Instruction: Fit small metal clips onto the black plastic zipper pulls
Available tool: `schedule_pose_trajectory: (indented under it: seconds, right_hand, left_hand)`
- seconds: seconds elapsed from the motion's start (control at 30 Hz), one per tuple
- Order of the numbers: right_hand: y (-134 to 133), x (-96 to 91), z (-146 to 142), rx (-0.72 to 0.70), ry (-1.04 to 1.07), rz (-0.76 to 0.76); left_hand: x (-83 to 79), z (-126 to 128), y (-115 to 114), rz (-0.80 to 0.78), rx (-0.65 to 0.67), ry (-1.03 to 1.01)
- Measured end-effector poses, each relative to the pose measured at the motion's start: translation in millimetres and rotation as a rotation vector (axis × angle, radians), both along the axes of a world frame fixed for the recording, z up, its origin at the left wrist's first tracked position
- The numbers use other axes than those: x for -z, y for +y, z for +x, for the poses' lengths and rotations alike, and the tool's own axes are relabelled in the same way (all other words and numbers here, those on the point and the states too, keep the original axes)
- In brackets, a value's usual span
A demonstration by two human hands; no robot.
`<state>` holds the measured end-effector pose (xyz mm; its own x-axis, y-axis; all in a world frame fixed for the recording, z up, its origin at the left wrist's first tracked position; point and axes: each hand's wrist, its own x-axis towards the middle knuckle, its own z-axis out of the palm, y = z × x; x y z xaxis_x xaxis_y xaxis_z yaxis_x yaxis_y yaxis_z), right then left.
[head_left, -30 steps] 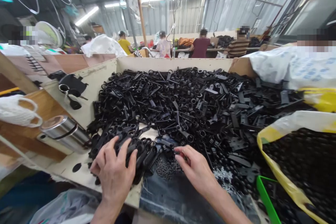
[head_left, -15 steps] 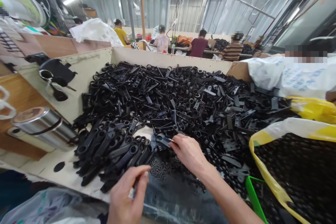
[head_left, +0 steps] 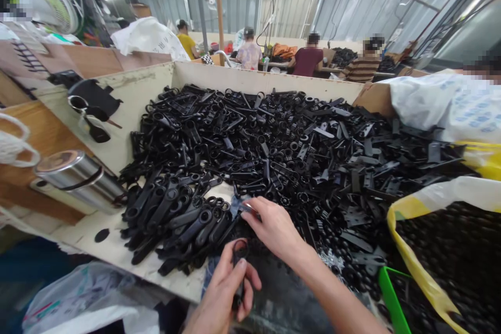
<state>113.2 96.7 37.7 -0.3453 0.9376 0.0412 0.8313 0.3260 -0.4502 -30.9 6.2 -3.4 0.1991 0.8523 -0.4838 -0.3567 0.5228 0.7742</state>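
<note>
My left hand (head_left: 229,289) is closed around a black plastic handle-like part with a ring end (head_left: 240,247), the ring pointing up and away from me. Just beyond it, my right hand (head_left: 276,227) pinches a thin shiny metal piece (head_left: 250,207), mostly covered by the fingers. To the left of both hands lie rows of similar black ring-ended parts (head_left: 203,217). A large heap of loose black plastic parts (head_left: 270,151) spreads behind them. Under my hands is a dark work surface (head_left: 282,292).
A steel flask (head_left: 80,180) lies tilted at left, near sunglasses (head_left: 88,117). On the right are a yellow-edged bag of small black pieces (head_left: 450,250), a green bin (head_left: 393,297) and small silvery pieces (head_left: 332,260). Several people sit at the back.
My left hand has moved right and turned, and the black ring-ended part now shows in it. My right hand stays near the same spot. The view has shifted slightly.
</note>
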Motion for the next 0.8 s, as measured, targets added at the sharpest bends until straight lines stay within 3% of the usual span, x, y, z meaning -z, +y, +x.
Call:
schedule_pose_trajectory:
  seconds: [0.13, 0.23, 0.4, 0.5, 0.57, 0.67, 0.8]
  right_hand:
    - [38, 11.7, -18, -0.034, -0.084, -0.020]
    - [37, 11.0, -7, -0.008, -0.077, -0.016]
    - [-17, 0.8, 34, -0.002, 0.116, 0.010]
    - [-59, 7.4, 44, -0.085, 0.429, 0.040]
    - [-79, 16.4, 45, -0.085, 0.509, 0.091]
    - [-93, 28.6, 46, -0.041, 0.523, 0.199]
    - [-99, 35.1, 48, -0.028, 0.522, 0.279]
  left_hand:
    - [-1.1, -10, -7, -0.058, 0.039, -0.013]
    - [-2.2, -16, -9, -0.103, -0.012, -0.059]
    - [-10.1, -11, -8, -0.104, -0.006, -0.094]
    - [-14.2, -2, -10, -0.111, 0.044, -0.104]
    - [-14.1, 3, -13, -0.126, 0.057, -0.089]
    - [-10.5, 9, -19, -0.130, 0.084, -0.036]
    - [-4.8, 10, -21, -0.002, 0.191, 0.015]
